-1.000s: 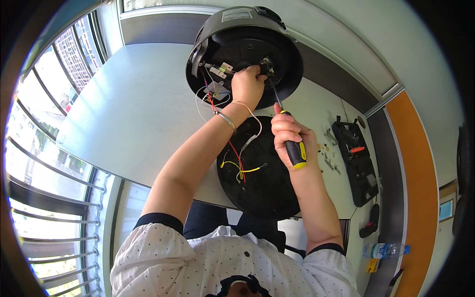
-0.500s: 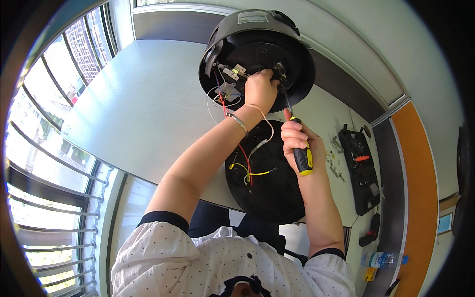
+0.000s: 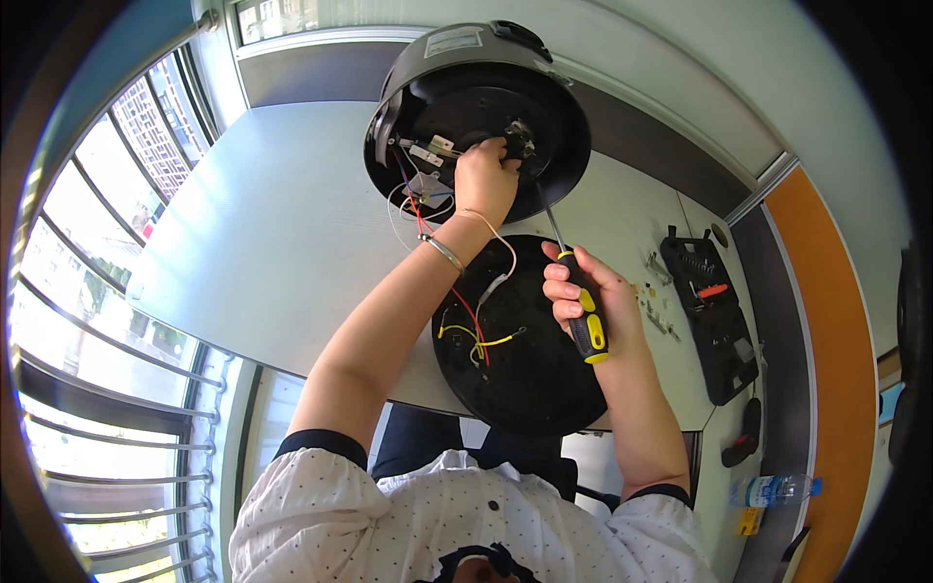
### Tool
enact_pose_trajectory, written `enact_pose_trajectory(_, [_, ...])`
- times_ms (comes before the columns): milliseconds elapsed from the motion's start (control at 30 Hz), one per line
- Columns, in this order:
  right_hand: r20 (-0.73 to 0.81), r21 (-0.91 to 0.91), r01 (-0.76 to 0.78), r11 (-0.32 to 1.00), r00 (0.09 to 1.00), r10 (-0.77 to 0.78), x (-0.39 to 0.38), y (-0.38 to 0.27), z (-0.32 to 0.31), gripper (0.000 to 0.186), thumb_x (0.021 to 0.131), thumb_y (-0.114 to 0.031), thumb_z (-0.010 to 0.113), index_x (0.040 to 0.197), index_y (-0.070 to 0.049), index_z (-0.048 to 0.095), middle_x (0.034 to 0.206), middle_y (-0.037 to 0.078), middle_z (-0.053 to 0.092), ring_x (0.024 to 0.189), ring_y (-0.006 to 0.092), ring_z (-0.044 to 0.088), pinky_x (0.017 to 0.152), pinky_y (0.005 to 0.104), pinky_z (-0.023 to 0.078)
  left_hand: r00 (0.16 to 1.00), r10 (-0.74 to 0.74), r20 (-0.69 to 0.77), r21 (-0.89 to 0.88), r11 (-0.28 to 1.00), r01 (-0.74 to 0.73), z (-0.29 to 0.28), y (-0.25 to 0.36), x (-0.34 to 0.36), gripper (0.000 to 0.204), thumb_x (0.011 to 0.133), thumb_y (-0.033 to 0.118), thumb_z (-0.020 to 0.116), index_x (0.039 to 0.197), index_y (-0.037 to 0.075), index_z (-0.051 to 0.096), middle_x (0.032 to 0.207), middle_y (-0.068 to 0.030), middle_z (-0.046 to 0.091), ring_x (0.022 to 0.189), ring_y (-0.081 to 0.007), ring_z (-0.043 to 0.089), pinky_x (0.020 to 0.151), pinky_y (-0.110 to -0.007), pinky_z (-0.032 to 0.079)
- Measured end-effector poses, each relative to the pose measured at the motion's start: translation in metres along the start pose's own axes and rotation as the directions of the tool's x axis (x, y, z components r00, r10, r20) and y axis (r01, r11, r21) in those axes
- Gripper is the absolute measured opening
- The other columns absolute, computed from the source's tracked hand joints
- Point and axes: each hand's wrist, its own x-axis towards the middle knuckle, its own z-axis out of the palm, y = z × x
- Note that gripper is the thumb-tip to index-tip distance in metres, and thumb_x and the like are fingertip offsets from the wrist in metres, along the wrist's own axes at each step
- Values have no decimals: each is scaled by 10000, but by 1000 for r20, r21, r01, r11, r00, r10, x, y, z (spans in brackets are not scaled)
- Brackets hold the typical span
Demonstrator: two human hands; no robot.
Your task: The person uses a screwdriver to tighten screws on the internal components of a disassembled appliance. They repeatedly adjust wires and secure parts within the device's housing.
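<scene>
A round, dark appliance housing, perhaps a cooker's, lies on its side at the far end of the table with its hollow underside facing me. My left hand reaches into it, fingers pinched together beside a small metal fitting; whatever they hold is hidden. In my right hand is a black and yellow screwdriver, its shaft pointing up toward the housing's lower rim, near my left fingers. Red and white wires hang from the housing past my left wrist. Below lies a round black cover with yellow-sleeved wires on it.
To the right lies an open black tool case, with loose screws and small metal parts beside it. A water bottle is at the lower right. Window bars line the left side.
My right hand has drawn the screwdriver back a little toward me and down. My left hand stays pinched inside the housing. The whole view has shifted slightly.
</scene>
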Motion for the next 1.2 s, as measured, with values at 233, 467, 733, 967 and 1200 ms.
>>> enact_pose_trajectory(233, [-93, -304, 68, 950, 991, -101, -19, -2, 1, 275, 861, -75, 537, 1108, 34, 483, 804, 66, 514, 615, 99, 487, 495, 226, 438, 998, 26, 51, 40, 999, -28, -3, -1, -4, 369, 736, 14, 675, 1081, -67, 572, 956, -165, 652, 514, -208, 633, 478, -280, 501])
enact_pose_trajectory(467, [-195, -631, 51, 774, 956, -221, -24, -5, 5, 365, 819, -62, 559, 1157, 60, 493, 760, 68, 535, 627, 112, 542, 511, 251, 492, 996, -48, 79, 17, 999, 47, -8, 2, 0, 408, 677, 163, 741, 1021, -23, 625, 913, -167, 647, 865, -325, 610, 771, -371, 486])
enact_pose_trajectory(733, [-156, -870, 44, 492, 920, -359, -24, -10, -6, 429, 840, -72, 556, 1230, 59, 436, 796, 92, 564, 653, 146, 578, 551, 272, 504, 999, -46, 4, 14, 999, 46, -8, 11, 0, 311, 669, 223, 762, 855, -8, 665, 825, -145, 654, 785, -317, 615, 708, -373, 487])
enact_pose_trajectory(967, [-223, -860, -55, 507, 934, -277, -26, -14, -3, 337, 885, -116, 537, 1189, 27, 501, 777, 83, 570, 652, 133, 566, 561, 275, 505, 999, 31, -37, 66, 997, -29, -9, 9, 0, 291, 675, 196, 761, 845, -17, 658, 791, -142, 655, 689, -285, 618, 640, -347, 488])
enact_pose_trajectory(1200, [-114, -941, 46, 336, 889, -443, -25, -8, -10, 309, 901, -137, 553, 1140, 48, 491, 726, 53, 546, 608, 100, 527, 513, 239, 448, 997, 67, 42, 52, 996, -69, -8, -3, -2, 298, 734, 122, 707, 980, -31, 635, 899, -179, 651, 581, -244, 630, 586, -304, 505])
